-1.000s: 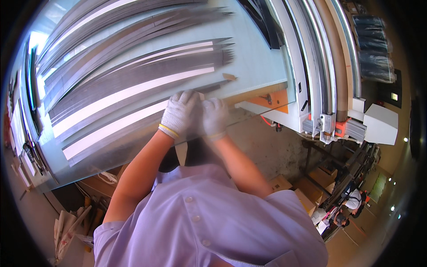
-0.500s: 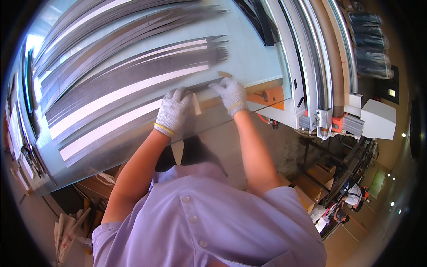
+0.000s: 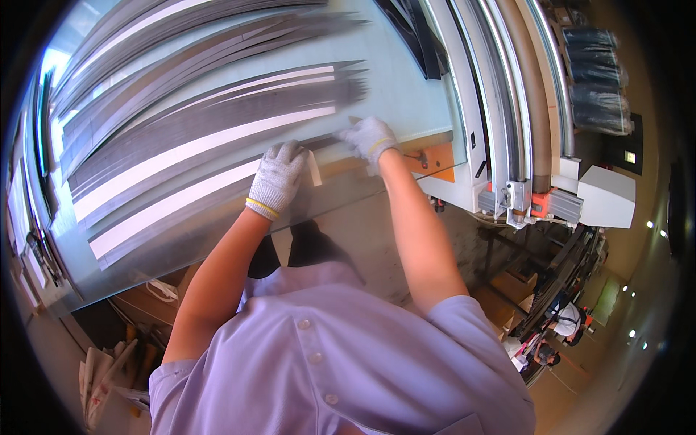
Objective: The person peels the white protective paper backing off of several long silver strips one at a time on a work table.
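My left hand (image 3: pixel 279 172), in a grey knitted glove with a yellow cuff line, rests on the nearest long grey strip (image 3: pixel 324 142). Its fingers are bent and close together over the strip, partly hiding it. A pale band (image 3: pixel 170 216) runs along the strip to the left. My right hand (image 3: pixel 371 139), gloved alike, is at the strip's right end. Its fingers are drawn together and blurred, and what they hold is hidden. A small dark pointed piece (image 3: pixel 354 119) shows just beyond them. Beside my left hand lies a short cream piece (image 3: pixel 315 168).
Several bundles of long grey strips (image 3: pixel 217 119) lie fanned across the pale table (image 3: pixel 395 80). A black angled part (image 3: pixel 415 43) is at the back. To the right stands a machine with long rollers (image 3: pixel 533 109) and an orange panel (image 3: pixel 437 161). People (image 3: pixel 569 319) are far right.
My right hand has shifted slightly left and its fingers have blurred. My left hand stays on the strip. The small piece beyond my right hand now looks darker and nearer the fingers.
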### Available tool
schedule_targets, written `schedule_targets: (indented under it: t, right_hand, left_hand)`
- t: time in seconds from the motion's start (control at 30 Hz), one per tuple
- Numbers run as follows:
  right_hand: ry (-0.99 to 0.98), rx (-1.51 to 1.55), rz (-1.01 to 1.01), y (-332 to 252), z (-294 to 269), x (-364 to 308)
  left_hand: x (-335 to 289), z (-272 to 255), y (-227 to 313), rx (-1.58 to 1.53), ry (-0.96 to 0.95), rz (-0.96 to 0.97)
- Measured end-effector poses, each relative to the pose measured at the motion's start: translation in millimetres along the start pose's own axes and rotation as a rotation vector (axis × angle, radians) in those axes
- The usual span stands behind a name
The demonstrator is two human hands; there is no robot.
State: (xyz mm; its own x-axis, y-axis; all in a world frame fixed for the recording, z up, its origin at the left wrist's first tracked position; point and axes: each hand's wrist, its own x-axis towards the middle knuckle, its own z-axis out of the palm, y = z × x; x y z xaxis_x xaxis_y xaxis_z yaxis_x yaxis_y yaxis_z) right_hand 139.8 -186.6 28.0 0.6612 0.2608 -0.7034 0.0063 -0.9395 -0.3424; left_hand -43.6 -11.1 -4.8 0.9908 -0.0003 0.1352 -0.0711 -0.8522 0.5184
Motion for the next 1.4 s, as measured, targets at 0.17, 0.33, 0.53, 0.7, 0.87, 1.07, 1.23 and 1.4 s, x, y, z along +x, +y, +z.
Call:
schedule_targets:
  t: [0.17, 0.33, 0.53, 0.7, 0.87, 1.07, 1.23, 1.4]
  right_hand:
    - [0.262, -0.268, -0.037, -13.3, 23.3, -5.7]
    - [-0.08, 0.274, 0.132, -1.3, 2.3, 2.6]
    - [0.149, -0.254, 0.045, -19.1, 14.1, -7.8]
    - [0.126, 0.336, -0.125, 17.7, 6.7, -10.6]
    - [0.655, 0.476, -0.298, 15.2, 50.5, -45.7]
    - [0.861, -0.237, -0.557, -27.0, 96.8, -81.9]
    - [0.808, -0.354, -0.493, -22.9, 107.1, -53.1]
    - [0.812, -0.25, -0.769, -17.3, 114.4, -65.3]
  left_hand:
    - [0.0, -0.3, 1.4, 0.01, -0.026, -0.015]
    - [-0.7, 3.1, -2.9, 0.0, 0.02, 0.007]
    - [-3.3, 1.7, -0.5, 0.007, -0.007, -0.013]
    - [-1.8, 2.6, 0.2, 0.001, 0.027, -0.008]
    - [-8.0, 8.1, 1.9, -0.042, 0.17, -0.027]
    - [-19.4, 4.8, 0.4, 0.116, 0.029, 0.06]
    - [-19.1, 2.5, 8.3, 0.146, -0.025, 0.032]
    - [-17.3, -8.9, 20.0, 0.075, -0.105, -0.086]
